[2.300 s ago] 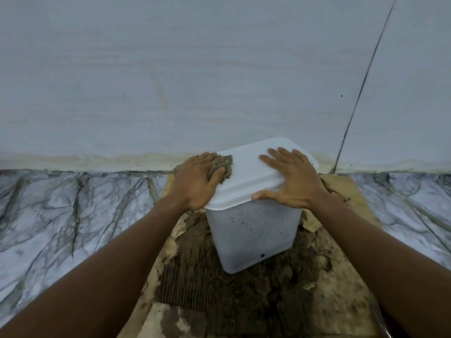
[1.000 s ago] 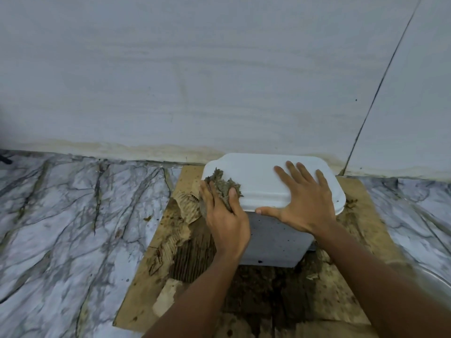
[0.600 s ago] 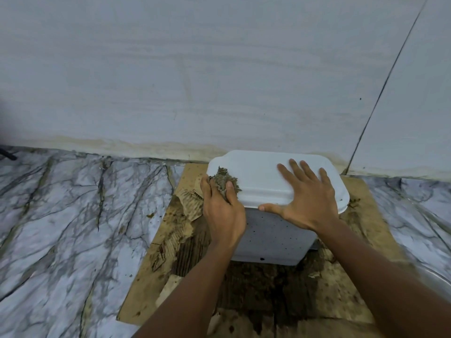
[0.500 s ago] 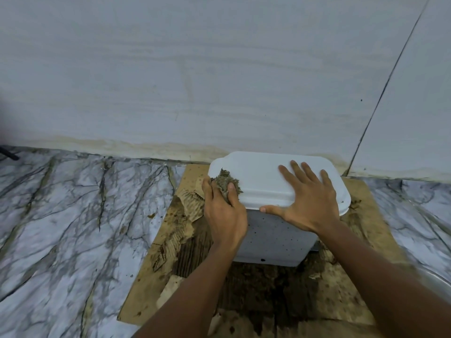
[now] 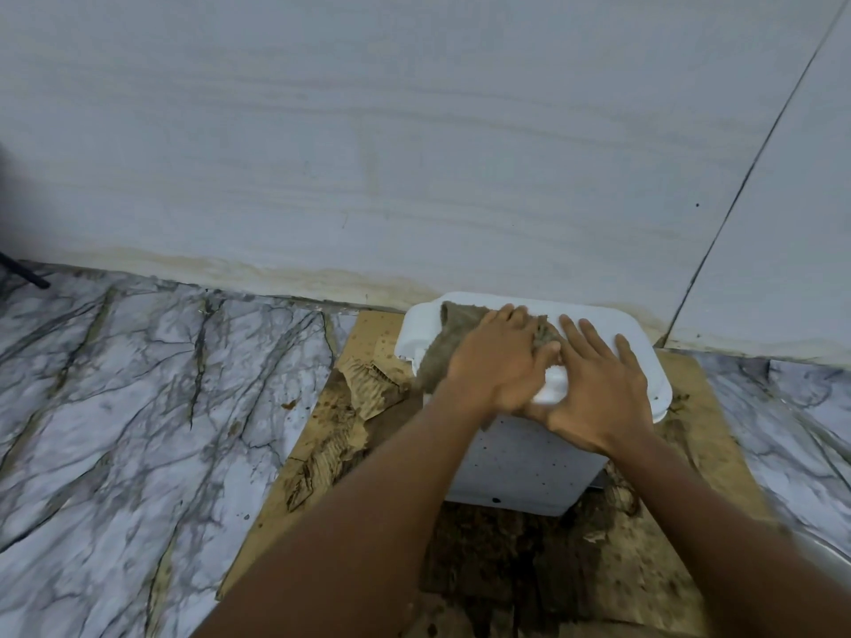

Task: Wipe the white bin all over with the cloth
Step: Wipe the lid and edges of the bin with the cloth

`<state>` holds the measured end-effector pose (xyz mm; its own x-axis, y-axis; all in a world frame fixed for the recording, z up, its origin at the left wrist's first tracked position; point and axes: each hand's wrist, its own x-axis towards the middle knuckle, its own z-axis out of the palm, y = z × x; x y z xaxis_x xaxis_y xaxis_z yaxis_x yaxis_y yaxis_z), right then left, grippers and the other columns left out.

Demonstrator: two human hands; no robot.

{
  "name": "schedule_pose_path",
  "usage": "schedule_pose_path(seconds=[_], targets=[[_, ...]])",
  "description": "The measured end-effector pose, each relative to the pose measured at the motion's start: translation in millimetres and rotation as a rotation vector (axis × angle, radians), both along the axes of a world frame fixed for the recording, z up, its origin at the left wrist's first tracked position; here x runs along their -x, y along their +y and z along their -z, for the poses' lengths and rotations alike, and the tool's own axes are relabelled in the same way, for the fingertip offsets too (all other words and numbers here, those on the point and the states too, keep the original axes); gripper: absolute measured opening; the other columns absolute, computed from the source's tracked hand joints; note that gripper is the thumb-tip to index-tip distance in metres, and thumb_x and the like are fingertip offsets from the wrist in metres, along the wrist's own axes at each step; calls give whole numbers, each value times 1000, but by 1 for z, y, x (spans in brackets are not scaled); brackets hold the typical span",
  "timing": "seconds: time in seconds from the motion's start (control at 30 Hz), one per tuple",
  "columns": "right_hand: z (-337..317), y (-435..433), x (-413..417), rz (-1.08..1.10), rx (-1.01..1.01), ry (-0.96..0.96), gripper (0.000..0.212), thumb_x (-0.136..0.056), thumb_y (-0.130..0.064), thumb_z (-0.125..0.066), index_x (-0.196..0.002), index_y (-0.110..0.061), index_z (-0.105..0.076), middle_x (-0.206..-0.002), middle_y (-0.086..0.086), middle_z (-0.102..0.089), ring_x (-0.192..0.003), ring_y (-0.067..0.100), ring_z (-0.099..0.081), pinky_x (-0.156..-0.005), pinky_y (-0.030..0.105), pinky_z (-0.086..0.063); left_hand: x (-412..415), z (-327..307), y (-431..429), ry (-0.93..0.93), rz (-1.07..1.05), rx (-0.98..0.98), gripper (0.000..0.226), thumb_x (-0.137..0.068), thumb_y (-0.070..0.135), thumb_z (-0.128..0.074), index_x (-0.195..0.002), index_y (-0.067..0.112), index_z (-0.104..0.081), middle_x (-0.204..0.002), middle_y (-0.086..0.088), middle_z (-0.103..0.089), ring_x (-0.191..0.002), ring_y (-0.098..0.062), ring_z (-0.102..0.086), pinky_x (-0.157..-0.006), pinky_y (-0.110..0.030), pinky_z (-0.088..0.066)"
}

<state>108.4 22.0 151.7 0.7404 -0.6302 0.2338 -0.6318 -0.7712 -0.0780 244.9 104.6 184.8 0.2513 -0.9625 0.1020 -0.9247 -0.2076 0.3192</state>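
Observation:
The white bin [image 5: 515, 467] stands upright on a wet sheet of cardboard [image 5: 350, 421] against the wall, its white lid [image 5: 644, 343] closed. A grey-brown cloth [image 5: 444, 338] lies spread over the lid's left half. My left hand [image 5: 497, 366] presses flat on the cloth, fingers pointing toward the wall. My right hand [image 5: 598, 393] lies flat on the lid's right part, fingers spread, its thumb touching my left hand. The bin's front face shows small dark specks. Its back and right sides are hidden.
A pale tiled wall [image 5: 414, 154] rises right behind the bin. Grey-veined marble floor [image 5: 138, 407] extends to the left and right. The cardboard is torn, soaked and dirty in front of the bin. A dark rod tip [image 5: 27, 274] shows at far left.
My left hand has moved from the lid's left front corner up onto the lid top. The cloth, bunched before, now lies spread flat under it. My right hand stays on the lid.

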Motion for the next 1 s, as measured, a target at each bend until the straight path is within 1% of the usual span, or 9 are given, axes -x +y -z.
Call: schedule_pose_path(seconds=[0.1, 0.17, 0.23, 0.33, 0.47, 0.6, 0.73, 0.9, 1.0], targets=[[-2, 1, -1, 22, 5, 17, 124, -60, -106, -23, -160, -33, -13, -169, -5, -7, -156, 16, -3, -125, 52, -2, -33, -18, -3, 75, -9, -58, 63, -107, 52, -25, -159, 16, -26, -169, -8, -16, -157, -20, -5, -125, -36, -1], [-3, 2, -2, 27, 4, 22, 125, -58, -108, -21, -160, -36, -11, -169, -5, -6, -156, 16, -2, -125, 52, -2, -46, -11, 8, -1, -110, 73, 62, -106, 54, -26, -155, 17, -36, -165, -10, -28, -155, -23, -15, -126, -41, -6], [-2, 1, -2, 40, 8, 26, 125, -58, -107, -21, -160, -36, -9, -169, -6, -4, -156, 16, -1, -125, 51, -2, -41, 3, 21, -64, -198, 158, 64, -106, 55, -21, -153, 17, -40, -161, -10, -36, -153, -24, -20, -127, -42, -8], [0, 0, -2, 25, 16, 23, 116, -66, -100, -22, -160, -35, -10, -169, -5, -5, -156, 17, -2, -125, 51, -2, -1, 27, 30, -51, -358, 202, 72, -104, 58, -12, -158, 14, -32, -166, -12, -25, -156, -25, -9, -127, -45, 3], [1, 1, 1, 12, 23, -9, 107, -66, -83, -30, -160, -32, -16, -169, -1, -12, -156, 19, -8, -124, 55, -7, 34, 48, 35, 43, -526, 392, 73, -104, 61, -19, -157, 13, -34, -167, -12, -20, -157, -27, 0, -126, -49, 6], [0, 1, 1, 11, 20, 26, 113, -64, -92, -26, -160, -34, -10, -169, -4, -7, -156, 18, -4, -125, 52, -3, 25, 51, 38, 50, -514, 398, 71, -103, 63, -25, -156, 16, -35, -168, -10, -19, -156, -27, 1, -126, -48, 6], [0, -1, 1, 10, 8, 27, 113, -63, -90, -29, -160, -35, -9, -169, -4, -5, -156, 18, -2, -125, 53, -3, 23, 48, 40, 40, -492, 362, 73, -103, 64, -23, -158, 15, -31, -168, -11, -18, -156, -29, 1, -125, -51, 4], [0, -1, 0, 8, -18, 32, 115, -61, -88, -31, -160, -36, -7, -169, -4, -3, -156, 18, 1, -125, 53, 1, 17, 43, 39, 55, -472, 294, 74, -103, 64, -22, -160, 17, -26, -169, -8, -12, -156, -28, 4, -123, -52, 7], [0, 0, 1, 4, -27, 30, 113, -64, -87, -38, -160, -36, -5, -169, -4, -1, -156, 18, 2, -125, 53, 2, 21, 44, 42, 54, -465, 282, 74, -103, 64, -20, -161, 18, -22, -170, -8, -10, -156, -28, 5, -124, -52, 8]])
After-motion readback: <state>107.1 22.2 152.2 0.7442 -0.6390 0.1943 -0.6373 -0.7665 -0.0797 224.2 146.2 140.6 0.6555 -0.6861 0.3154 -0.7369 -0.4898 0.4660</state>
